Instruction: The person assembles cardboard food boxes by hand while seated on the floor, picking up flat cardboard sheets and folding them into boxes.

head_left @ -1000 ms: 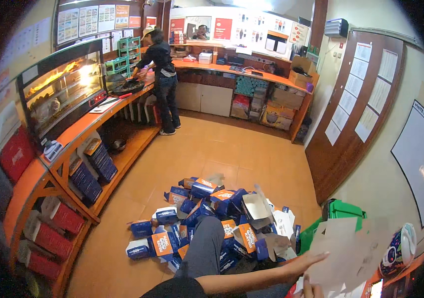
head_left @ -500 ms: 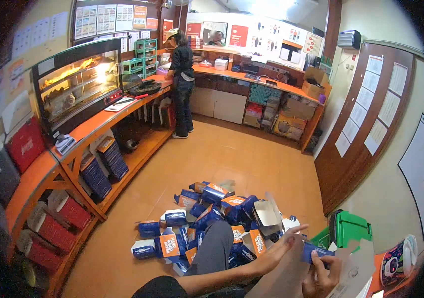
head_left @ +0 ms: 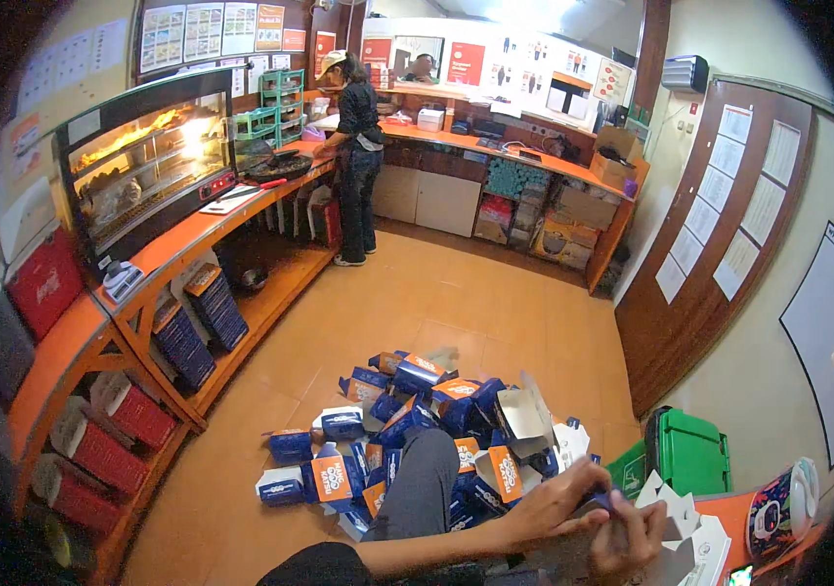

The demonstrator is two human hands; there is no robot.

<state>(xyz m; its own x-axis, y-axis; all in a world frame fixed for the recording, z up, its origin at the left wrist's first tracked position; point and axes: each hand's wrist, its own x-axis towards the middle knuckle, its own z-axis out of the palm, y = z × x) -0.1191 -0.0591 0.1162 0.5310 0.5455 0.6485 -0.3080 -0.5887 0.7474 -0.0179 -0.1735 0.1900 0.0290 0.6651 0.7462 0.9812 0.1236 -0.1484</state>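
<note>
My left hand (head_left: 558, 503) reaches in from the lower edge, its fingers curled and pinching a dark blue folding carton (head_left: 595, 504). Against the carton's other side, my right hand (head_left: 627, 537) is closed with its fingertips up. Most of the carton is hidden behind my fingers. White card flaps (head_left: 676, 518) spread just right of my right hand; whether they belong to this carton I cannot tell. A heap of folded blue, orange and white cartons (head_left: 417, 410) lies on the floor around my knee.
A green bin (head_left: 690, 451) stands to the right, by an orange surface with a patterned tub (head_left: 778, 523). Along the left runs an orange counter (head_left: 182, 234) with a lit food warmer (head_left: 148, 161) and cartons stacked below. A person (head_left: 350, 156) works at the far counter.
My left hand has gone from outstretched fingers to a pinch on the carton, close to my right hand. The pale card at the right has shifted and now shows white flaps.
</note>
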